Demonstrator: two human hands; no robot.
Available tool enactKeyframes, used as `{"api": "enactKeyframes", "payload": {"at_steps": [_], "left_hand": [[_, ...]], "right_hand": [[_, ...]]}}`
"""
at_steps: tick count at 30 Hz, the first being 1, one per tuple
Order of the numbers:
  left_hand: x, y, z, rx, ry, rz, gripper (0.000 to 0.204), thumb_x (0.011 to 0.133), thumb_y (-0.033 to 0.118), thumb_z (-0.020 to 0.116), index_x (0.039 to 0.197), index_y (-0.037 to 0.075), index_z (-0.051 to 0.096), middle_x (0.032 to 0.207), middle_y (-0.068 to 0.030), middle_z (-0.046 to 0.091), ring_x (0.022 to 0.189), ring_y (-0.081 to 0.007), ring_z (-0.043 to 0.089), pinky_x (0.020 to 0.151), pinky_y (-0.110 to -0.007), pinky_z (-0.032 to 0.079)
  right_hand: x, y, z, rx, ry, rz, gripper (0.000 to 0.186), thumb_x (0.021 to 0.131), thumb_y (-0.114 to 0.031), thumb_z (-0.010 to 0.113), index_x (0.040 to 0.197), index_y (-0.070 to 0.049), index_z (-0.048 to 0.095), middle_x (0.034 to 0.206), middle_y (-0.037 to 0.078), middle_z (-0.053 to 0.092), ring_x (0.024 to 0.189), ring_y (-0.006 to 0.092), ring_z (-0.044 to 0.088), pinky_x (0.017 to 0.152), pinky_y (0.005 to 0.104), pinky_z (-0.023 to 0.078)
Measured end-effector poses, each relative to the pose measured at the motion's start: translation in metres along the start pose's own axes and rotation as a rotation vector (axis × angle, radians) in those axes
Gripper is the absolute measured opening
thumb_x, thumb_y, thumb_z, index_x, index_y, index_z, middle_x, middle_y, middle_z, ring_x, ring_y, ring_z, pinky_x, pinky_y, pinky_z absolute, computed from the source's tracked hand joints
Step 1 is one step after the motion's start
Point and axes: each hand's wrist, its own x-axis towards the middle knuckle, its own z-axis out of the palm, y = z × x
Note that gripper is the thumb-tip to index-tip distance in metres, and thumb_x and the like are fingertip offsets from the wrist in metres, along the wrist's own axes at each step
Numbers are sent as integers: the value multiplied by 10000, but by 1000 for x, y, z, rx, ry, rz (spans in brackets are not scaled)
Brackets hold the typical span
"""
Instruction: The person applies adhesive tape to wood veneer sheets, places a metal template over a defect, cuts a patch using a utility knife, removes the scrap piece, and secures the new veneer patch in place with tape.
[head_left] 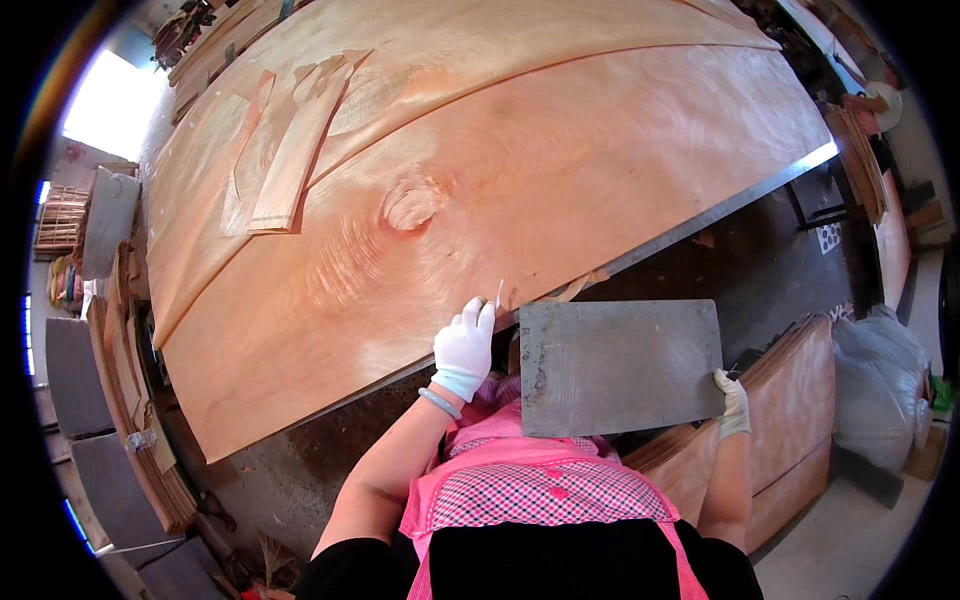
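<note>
My left hand (464,348), in a white glove, is closed at the near edge of a large wood veneer sheet (560,190). A thin pale sliver sticks up from its fingertips, too small to name. My right hand (733,402), also gloved, grips the right edge of a flat grey rectangular board (620,365). That board hangs tilted in front of my apron, just off the table's near edge. A round rough patch (412,205) marks the veneer's surface. Loose narrow veneer strips (305,150) lie on the sheet at the far left.
Stacked veneer sheets (790,420) stand at my right, beside a clear plastic bag (880,385). More wood sheets (140,410) and grey panels (85,375) are at the left. A metal strip (720,210) runs along the table's near edge. Another person (885,105) is at the far right.
</note>
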Motion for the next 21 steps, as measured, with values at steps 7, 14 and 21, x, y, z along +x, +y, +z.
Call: {"api": "enactKeyframes", "payload": {"at_steps": [7,14,21], "left_hand": [[0,-6,-1,-23,-4,-48,456,767,74,648,1213,118,566,1214,-56,581,884,-258,674,650,-401,565],[1,-10,-6,-109,22,-92,447,752,79,665,1190,100,579,1183,-81,608,912,-291,672,704,-413,566],[0,-12,-10,-130,24,-90,444,742,85,678,1176,91,585,1175,-100,616,926,-303,669,716,-419,564]], "right_hand": [[-10,-4,8,-38,26,-7,111,929,-176,689,860,-140,609,783,-9,634,662,140,628,603,298,521],[-11,-2,9,-40,63,-12,119,931,-180,690,855,-139,608,772,-13,630,647,136,621,592,296,514],[-8,1,3,3,16,-2,82,933,-167,687,884,-124,637,813,4,673,685,156,658,621,311,541]]}}
